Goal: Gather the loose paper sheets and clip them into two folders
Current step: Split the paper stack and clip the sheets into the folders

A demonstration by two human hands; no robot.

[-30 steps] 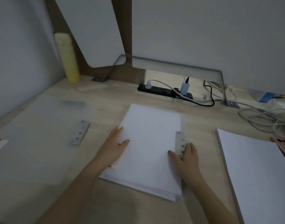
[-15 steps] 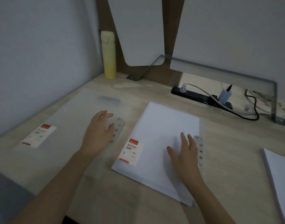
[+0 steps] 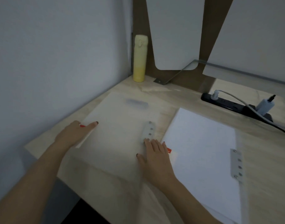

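Note:
A translucent folder [image 3: 119, 120] lies on the left of the wooden desk [image 3: 266, 143], with a metal clip bar [image 3: 149, 129] along its right side. My left hand [image 3: 74, 135] holds the folder's left edge, thumb on top, and that edge looks slightly raised. Flat on the folder lies my right hand [image 3: 154, 157], its fingertips touching the lower end of the clip bar. To the right is a white paper stack [image 3: 201, 143] under a second clear folder cover with its own clip bar [image 3: 235, 165] and a red label [image 3: 169, 150].
A yellow bottle [image 3: 140, 59] stands in the back corner by the grey wall. A black power strip [image 3: 227, 103] with plugs and cables runs along the back right. White panels lean behind the desk. The desk's front left edge is close to my left forearm.
The view has swung left. My left hand moved from the left folder's clip to its left edge. My right hand left the paper stack and came onto the left folder by its clip.

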